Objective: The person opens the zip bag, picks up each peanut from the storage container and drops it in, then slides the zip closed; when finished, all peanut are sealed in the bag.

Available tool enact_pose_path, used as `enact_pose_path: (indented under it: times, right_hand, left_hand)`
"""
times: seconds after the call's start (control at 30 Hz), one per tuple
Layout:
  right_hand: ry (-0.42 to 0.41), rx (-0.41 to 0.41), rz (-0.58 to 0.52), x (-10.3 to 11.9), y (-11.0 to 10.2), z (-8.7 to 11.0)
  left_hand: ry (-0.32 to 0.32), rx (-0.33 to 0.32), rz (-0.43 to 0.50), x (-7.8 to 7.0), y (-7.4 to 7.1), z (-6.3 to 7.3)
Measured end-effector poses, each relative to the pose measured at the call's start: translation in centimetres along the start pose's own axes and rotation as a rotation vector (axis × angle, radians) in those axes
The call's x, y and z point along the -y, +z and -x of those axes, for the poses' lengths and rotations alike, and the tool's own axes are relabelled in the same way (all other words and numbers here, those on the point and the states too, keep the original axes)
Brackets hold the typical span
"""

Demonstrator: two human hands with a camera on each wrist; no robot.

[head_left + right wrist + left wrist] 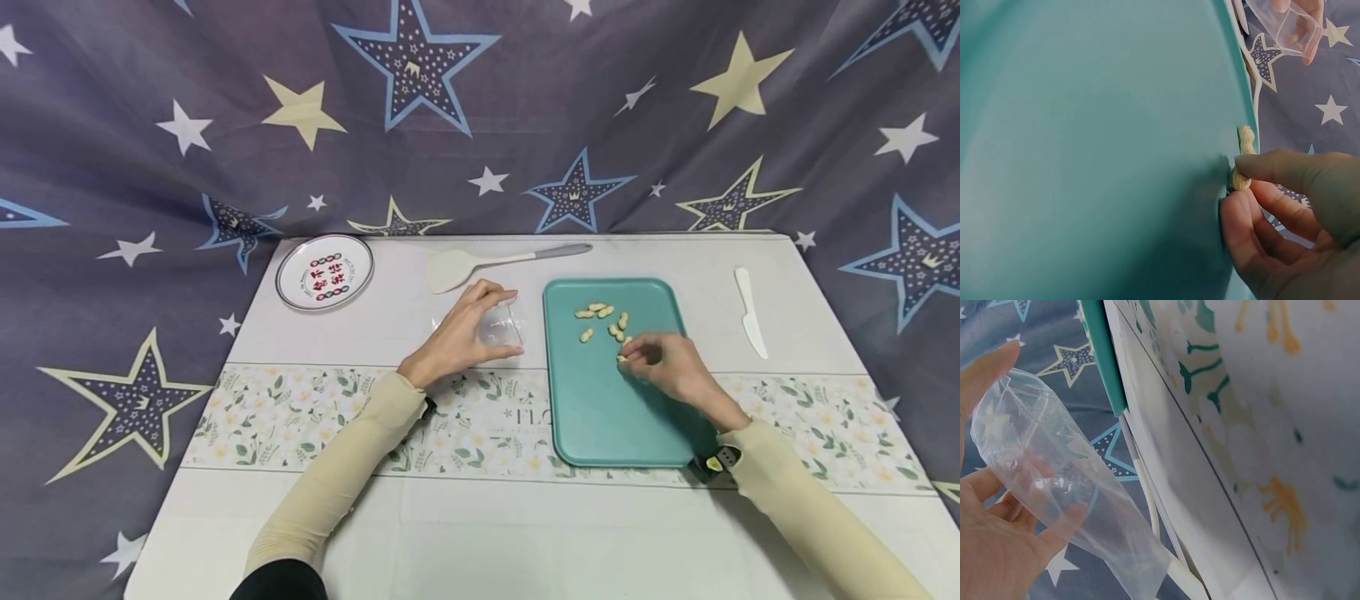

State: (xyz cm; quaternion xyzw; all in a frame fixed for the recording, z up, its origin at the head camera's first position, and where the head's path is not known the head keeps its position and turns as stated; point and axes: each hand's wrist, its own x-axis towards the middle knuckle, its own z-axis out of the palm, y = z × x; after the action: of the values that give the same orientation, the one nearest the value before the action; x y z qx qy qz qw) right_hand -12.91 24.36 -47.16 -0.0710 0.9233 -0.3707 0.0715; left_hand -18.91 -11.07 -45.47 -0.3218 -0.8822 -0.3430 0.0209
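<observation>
My left hand holds a clear plastic bag above the table, left of the tray. Thumb and fingers are spread around the bag's mouth, which gapes towards the tray. Over the teal tray, my right hand pinches a peanut between thumb and fingertips, close to the tray's surface. Several unshelled peanuts lie scattered on the tray's far half, just beyond the right hand. Another peanut shows right behind the pinched one in the right wrist view.
A round white plate with red lettering sits at the back left. Along the back lies a cream spatula with a grey handle end. To the tray's right is a white plastic knife. A star-patterned curtain hangs behind the table.
</observation>
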Motion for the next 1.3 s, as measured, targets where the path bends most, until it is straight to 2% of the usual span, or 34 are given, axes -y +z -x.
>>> enact_pose_path:
  times: [0.2,0.47,0.7,1.0,1.3]
  right_hand:
    - [-0.053,0.007,-0.013,0.9,0.2,-0.4]
    - [-0.118,0.019,-0.004,3.5,0.5,-1.5]
    - [-0.173,0.019,-0.042,5.4,1.0,-2.4]
    - [-0.206,0.043,-0.101,7.8,2.1,-3.8]
    - [-0.227,0.064,-0.18,9.9,3.1,-4.8]
  left_hand:
    - [-0.001,0.008,-0.013,0.1,0.1,0.1]
    - [0.007,0.011,-0.019,-0.1,0.1,0.3]
    - [0.015,0.013,-0.019,-0.2,0.3,0.4]
    - [0.021,0.007,-0.01,-0.5,0.4,0.4]
    - [0.009,0.028,-0.008,-0.9,0.6,0.0]
